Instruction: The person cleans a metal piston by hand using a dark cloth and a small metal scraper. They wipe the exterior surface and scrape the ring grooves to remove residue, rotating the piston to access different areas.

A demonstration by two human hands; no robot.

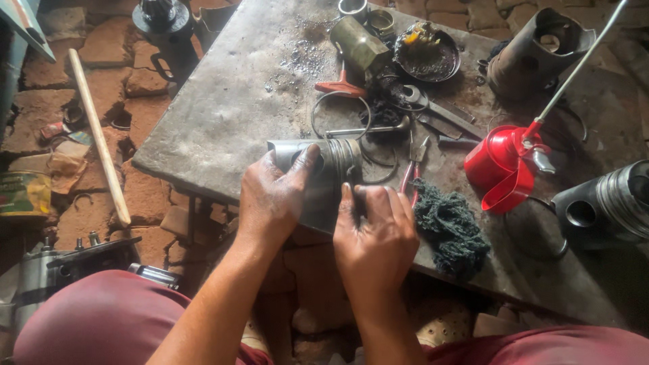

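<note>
The piston lies on its side at the near edge of the tabletop, its ringed crown toward the right; the left hand is wrapped over the skirt, thumb across the top, and holds it steady; the right hand is curled closed just beside the crown, and its fingers pinch something thin and dark against the ring grooves, but I cannot tell if it is a ring or a small tool. To my judgement the step in hand is work on the rings of this piston, fitting or cleaning them; the next move would call for a firm left grip, so the piston does not roll off the edge, and a gentle, even push from the right fingers, because such a ring snaps easily.

Just beside the right hand lies a dark green rag; pliers with red handles are behind it; loose rings lie near the piston; further right stands a red oil can with a long spout, and a second piston at the edge; a dirty bowl and a cylinder are at the far side; a wooden stick lies on the brick floor to the left.
</note>
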